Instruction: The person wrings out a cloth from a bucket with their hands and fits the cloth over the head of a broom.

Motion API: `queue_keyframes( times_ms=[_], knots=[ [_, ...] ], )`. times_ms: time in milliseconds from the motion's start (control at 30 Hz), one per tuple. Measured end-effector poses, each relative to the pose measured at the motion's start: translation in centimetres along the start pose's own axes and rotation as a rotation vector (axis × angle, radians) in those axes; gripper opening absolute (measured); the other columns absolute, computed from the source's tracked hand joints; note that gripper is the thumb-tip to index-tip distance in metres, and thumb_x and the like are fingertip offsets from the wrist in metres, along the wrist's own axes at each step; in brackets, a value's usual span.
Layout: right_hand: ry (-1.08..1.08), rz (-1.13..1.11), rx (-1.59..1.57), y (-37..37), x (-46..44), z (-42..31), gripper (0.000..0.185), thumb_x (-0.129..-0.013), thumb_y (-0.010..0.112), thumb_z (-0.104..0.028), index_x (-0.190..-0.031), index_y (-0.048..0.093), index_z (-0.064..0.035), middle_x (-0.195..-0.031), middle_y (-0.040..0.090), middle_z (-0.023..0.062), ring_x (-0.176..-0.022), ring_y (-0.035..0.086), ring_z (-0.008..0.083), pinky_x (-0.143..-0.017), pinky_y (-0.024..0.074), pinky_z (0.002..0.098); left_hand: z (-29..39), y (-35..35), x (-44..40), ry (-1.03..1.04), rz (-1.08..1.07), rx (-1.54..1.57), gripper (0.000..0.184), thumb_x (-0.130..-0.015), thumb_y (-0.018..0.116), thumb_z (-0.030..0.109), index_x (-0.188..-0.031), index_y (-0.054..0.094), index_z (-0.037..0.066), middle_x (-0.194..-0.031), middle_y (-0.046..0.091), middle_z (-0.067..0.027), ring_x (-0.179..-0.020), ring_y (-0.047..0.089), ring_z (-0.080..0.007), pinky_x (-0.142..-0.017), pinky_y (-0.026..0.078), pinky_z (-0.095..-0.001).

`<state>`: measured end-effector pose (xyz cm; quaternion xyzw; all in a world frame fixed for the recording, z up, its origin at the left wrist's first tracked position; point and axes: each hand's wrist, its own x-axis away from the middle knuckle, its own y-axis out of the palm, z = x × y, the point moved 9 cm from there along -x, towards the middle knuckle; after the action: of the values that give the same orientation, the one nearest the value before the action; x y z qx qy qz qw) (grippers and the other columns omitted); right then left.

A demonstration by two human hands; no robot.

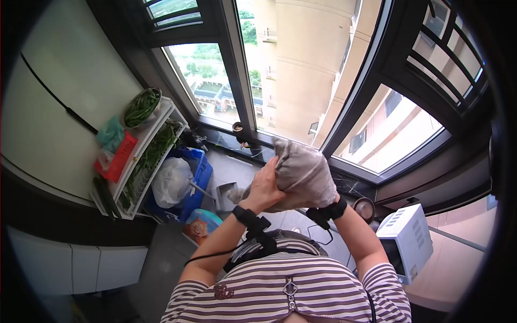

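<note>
A grey-beige cloth (304, 172) is bunched up in front of my chest, before the window. My left hand (264, 185) grips its left side, thumb and fingers pressed against the fabric. My right hand (337, 197) is almost wholly covered by the cloth's right side. Only a sliver by the wrist shows, so its fingers are hidden. Dark bands with small devices and cables sit on both wrists.
At left, a white rack (153, 142) holds green vegetables, with a bowl of green pods (142, 107) on top. A blue crate (200, 167) with a white plastic bag (172, 182) stands beside it. A white microwave (414, 242) is at right, tall windows ahead.
</note>
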<state>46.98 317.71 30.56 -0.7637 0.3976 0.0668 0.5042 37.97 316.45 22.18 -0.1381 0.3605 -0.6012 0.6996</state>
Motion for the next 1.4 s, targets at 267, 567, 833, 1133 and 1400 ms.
queue_keyframes(
  times_ms=[267, 567, 833, 1133, 1400],
  knots=[
    [0.053, -0.293, -0.368, 1.9, -0.1, -0.2, 0.033, -0.074, 0.065, -0.014, -0.105, 0.054, -0.0113, -0.107, 0.051, 0.0099, -0.091, 0.053, 0.0221, -0.079, 0.0455, 0.0278, -1.4, 0.2, 1.5, -0.069, 0.061, 0.35, 0.013, -0.07, 0.06, 0.003, -0.083, 0.062, 0.002, -0.072, 0.063, -0.013, -0.071, 0.064, -0.0211, -0.063, 0.047, -0.0279],
    [-0.357, -0.227, -0.082, 2.6, 1.8, -0.8, 0.04, -0.072, 0.068, -0.013, -0.109, 0.053, -0.0082, -0.117, 0.047, 0.0149, -0.107, 0.047, 0.0298, -0.091, 0.0401, 0.0335, -1.7, -0.9, 0.9, -0.073, 0.045, 0.282, 0.02, -0.07, 0.054, 0.0, -0.088, 0.061, 0.002, -0.075, 0.062, -0.0171, -0.072, 0.063, -0.0276, -0.062, 0.047, -0.0308],
    [-0.094, -0.051, 0.127, 3.3, 2.9, 3.1, 0.04, -0.073, 0.065, -0.018, -0.111, 0.056, -0.0128, -0.112, 0.053, 0.0065, -0.111, 0.045, 0.0229, -0.1, 0.0285, 0.0336, -1.7, 1.0, -1.2, -0.15, 0.096, 0.157, 0.021, -0.065, 0.052, 0.0, -0.083, 0.06, 0.004, -0.076, 0.06, -0.0184, -0.074, 0.06, -0.034, -0.062, 0.046, -0.0353],
    [-0.186, -0.364, -0.118, 4.7, 0.0, 2.6, 0.048, -0.083, 0.053, -0.017, -0.129, 0.04, -0.0156, -0.13, 0.041, 0.004, -0.123, 0.034, 0.02, -0.106, 0.0206, 0.0317, -5.7, -1.3, -2.0, -0.242, 0.156, 0.457, 0.019, -0.065, 0.045, -0.002, -0.076, 0.059, 0.002, -0.07, 0.059, -0.0189, -0.071, 0.061, -0.0298, -0.06, 0.043, -0.0309],
    [-0.378, -0.468, 0.357, 10.0, 16.6, 4.1, 0.042, -0.08, 0.046, -0.008, -0.123, 0.046, -0.0082, -0.127, 0.044, 0.0105, -0.124, 0.034, 0.03, -0.104, 0.0247, 0.0409, -6.1, -4.1, -2.6, -0.194, 0.332, 0.468, 0.018, -0.066, 0.049, -0.004, -0.078, 0.061, 0.001, -0.071, 0.062, -0.0148, -0.068, 0.061, -0.0177, -0.062, 0.045, -0.0267]
  ],
)
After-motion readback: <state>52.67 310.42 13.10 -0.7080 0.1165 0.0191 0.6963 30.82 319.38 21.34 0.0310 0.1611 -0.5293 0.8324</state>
